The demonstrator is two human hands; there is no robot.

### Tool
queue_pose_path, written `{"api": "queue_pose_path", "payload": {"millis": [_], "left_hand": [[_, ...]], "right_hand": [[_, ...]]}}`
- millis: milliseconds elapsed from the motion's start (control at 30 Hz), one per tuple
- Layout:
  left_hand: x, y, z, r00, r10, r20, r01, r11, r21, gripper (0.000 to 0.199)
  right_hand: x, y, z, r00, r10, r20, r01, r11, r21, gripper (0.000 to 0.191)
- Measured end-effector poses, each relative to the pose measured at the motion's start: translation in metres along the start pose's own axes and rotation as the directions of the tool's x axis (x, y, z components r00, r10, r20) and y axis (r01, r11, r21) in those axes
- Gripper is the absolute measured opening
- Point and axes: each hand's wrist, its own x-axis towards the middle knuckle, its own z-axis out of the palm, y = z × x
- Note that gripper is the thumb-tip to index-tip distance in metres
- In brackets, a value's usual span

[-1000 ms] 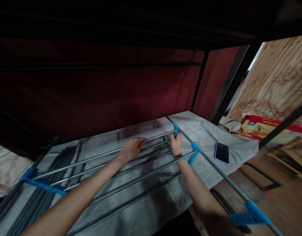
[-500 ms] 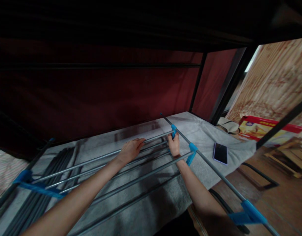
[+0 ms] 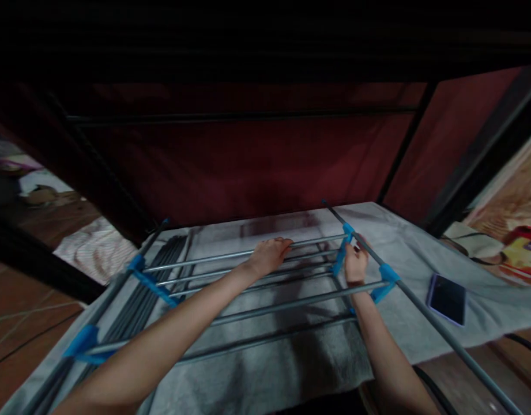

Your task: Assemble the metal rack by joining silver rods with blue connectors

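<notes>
A rack frame of grey metal tubes joined by blue plastic brackets lies across a light grey cloth (image 3: 403, 242). My left hand (image 3: 267, 255) is closed over the farthest cross tube (image 3: 222, 255), a little right of its middle. Beside the far right blue bracket (image 3: 347, 229), my right hand (image 3: 356, 266) curls its fingers round the long right-hand side pole (image 3: 429, 320); some fingertips are hidden. A second blue bracket (image 3: 388, 274) sits on that pole, nearer me. At the left end, the cross tubes meet another blue bracket (image 3: 150, 279).
Several loose grey tubes (image 3: 139, 300) lie bundled on the left under the frame. A phone (image 3: 447, 300) rests on the cloth at right. Black metal posts (image 3: 406, 144) and a dark red panel (image 3: 265, 167) enclose the back, with a dark ledge overhead.
The view has swung left, so the frame and hands appear farther right. My right hand has shifted from the far bracket to the pole beside it. My left hand still holds the far tube.
</notes>
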Motion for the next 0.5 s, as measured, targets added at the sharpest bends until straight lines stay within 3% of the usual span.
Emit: {"api": "queue_pose_path", "payload": {"millis": [67,100,200,267,367,433,500], "left_hand": [[-0.001,0.000,-0.001,1.000,-0.004,0.003,0.004,1.000,0.003,0.038],[-0.001,-0.001,-0.001,1.000,-0.005,0.005,0.005,1.000,0.002,0.037],[-0.003,-0.004,-0.003,1.000,0.001,0.017,-0.001,1.000,0.001,0.034],[-0.006,-0.007,-0.004,1.000,0.004,0.021,-0.004,1.000,0.002,0.032],[-0.010,-0.012,-0.004,1.000,0.006,-0.001,-0.006,1.000,0.016,0.030],[-0.014,-0.015,-0.006,1.000,0.008,-0.011,-0.007,0.999,0.038,0.029],[-0.020,-0.018,-0.010,1.000,0.016,-0.005,-0.016,0.997,0.069,0.028]], "right_hand": [[-0.011,0.004,-0.005,0.991,0.030,-0.129,-0.038,0.997,-0.064,0.043],[-0.018,0.005,-0.006,0.993,0.046,-0.109,-0.050,0.998,-0.035,0.040],[-0.042,-0.006,0.002,0.973,0.144,0.182,-0.178,0.966,0.188,0.036],[-0.057,-0.023,0.014,0.891,0.211,0.402,-0.349,0.885,0.308,0.039],[-0.068,-0.056,0.031,0.739,0.259,0.622,-0.590,0.695,0.412,0.039],[-0.070,-0.076,0.039,0.660,0.262,0.704,-0.699,0.557,0.448,0.034],[-0.070,-0.090,0.044,0.622,0.278,0.732,-0.755,0.460,0.468,0.030]]}}
